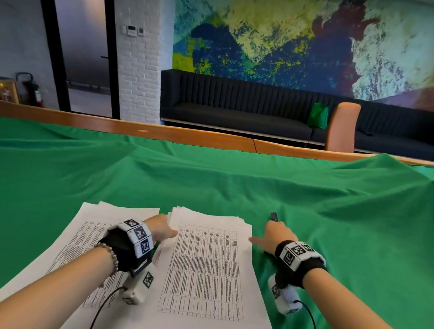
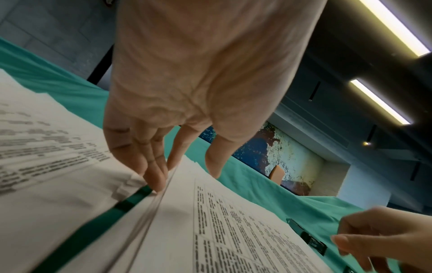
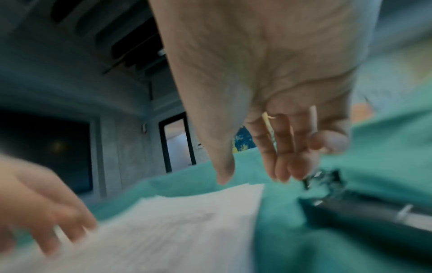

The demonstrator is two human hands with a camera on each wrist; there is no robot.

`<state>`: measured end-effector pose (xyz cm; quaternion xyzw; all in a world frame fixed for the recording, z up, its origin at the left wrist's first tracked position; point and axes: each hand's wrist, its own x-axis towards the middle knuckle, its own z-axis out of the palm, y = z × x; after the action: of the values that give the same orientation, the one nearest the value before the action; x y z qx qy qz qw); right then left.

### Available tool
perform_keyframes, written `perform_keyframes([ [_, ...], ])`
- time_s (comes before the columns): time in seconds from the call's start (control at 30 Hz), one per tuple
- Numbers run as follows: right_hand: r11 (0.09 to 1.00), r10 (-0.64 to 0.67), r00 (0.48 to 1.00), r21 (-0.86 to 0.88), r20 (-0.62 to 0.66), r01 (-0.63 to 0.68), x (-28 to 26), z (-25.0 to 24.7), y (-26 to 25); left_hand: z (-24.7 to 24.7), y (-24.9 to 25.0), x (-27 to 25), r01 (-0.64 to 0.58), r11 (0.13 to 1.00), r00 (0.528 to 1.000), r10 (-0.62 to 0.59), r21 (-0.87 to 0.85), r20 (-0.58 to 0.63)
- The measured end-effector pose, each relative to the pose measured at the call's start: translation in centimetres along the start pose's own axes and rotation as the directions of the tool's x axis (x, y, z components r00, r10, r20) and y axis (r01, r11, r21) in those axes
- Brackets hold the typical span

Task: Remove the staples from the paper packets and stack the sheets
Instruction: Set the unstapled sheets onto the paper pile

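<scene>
Two piles of printed sheets lie on the green cloth [image 1: 208, 180]: a fanned left pile [image 1: 77, 245] and a thicker right stack [image 1: 205, 275]. My left hand [image 1: 169, 232] touches the right stack's left edge with straight fingers [image 2: 156, 181], thumb over the top sheet [image 2: 233, 230]. My right hand [image 1: 270, 231] hovers just right of that stack, fingers [image 3: 282, 166] extended and holding nothing. A black staple remover [image 1: 273, 216] lies on the cloth under and beyond those fingertips, its metal jaws [image 3: 320, 177] close to them. The right wrist view is blurred.
The cloth rises in a large fold [image 1: 377, 177] at the back right. A wooden table edge [image 1: 103, 123] runs along the far side, with an orange chair [image 1: 342, 126] and a dark sofa [image 1: 247, 107] behind it. Wrist-camera cables trail beside both forearms.
</scene>
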<state>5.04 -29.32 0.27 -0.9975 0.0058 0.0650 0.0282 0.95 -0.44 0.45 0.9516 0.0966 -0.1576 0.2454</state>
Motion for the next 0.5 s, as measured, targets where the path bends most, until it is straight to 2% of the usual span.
perform_keyframes([
  [0.1,0.972,-0.035,0.982,0.235,0.184,-0.009,0.0,0.9,-1.1,0.3,0.2,0.3,0.041,0.998,0.999,-0.043,-0.039,-0.031],
  [0.17,0.936,-0.063,0.962,0.349,0.264,-0.034,-0.1,1.8,-1.5,0.5,-0.1,0.4,0.020,0.999,1.000,-0.020,-0.050,-0.006],
  [0.27,0.935,-0.064,0.968,0.352,0.244,-0.027,-0.2,2.6,-1.7,1.2,-0.9,1.4,-0.043,0.991,0.999,0.040,-0.126,-0.028],
  [0.4,0.929,-0.057,0.965,0.368,0.255,-0.042,0.3,3.2,-1.3,2.0,-1.5,1.8,-0.025,0.999,0.993,0.021,-0.033,-0.118],
  [0.5,0.925,-0.047,0.960,0.374,0.276,-0.062,0.4,3.3,-1.2,2.7,-1.2,0.8,-0.052,0.999,0.993,0.050,-0.015,-0.109],
])
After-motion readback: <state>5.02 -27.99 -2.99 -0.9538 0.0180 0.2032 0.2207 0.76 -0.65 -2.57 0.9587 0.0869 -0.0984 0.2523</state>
